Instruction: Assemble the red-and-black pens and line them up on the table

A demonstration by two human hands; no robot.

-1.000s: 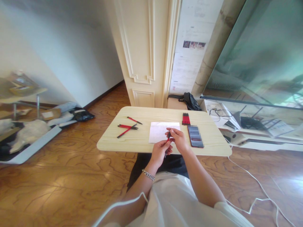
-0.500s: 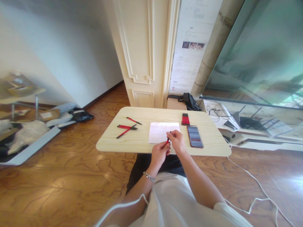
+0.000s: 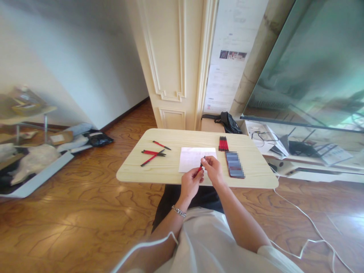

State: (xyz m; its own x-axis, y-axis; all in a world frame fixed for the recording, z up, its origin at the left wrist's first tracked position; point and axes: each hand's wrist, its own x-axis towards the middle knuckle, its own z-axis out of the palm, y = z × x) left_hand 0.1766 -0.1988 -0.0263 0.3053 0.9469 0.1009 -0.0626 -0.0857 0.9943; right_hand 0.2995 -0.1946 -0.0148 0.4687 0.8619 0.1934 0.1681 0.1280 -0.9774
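Observation:
Over the near edge of a white sheet of paper, both hands meet on one red and black pen. My left hand is closed round its red lower part. Thumb and fingers of my right hand pinch the black upper end, so the pen is tilted between them. Fingers hide part of it. Several loose red and black pens lie to the left of the paper, some crossing. To the right, a row of similar pens lies side by side above a phone with a blurred screen.
The pale wooden table has rounded corners. A black bag rests on a box behind it. On the right stands a low cabinet with cables and papers. A white cable runs across the floor; packages lie at left.
The pen has tilted a little more between my hands, its top leaning right. The view has shifted very slightly; the things on the table stay in place.

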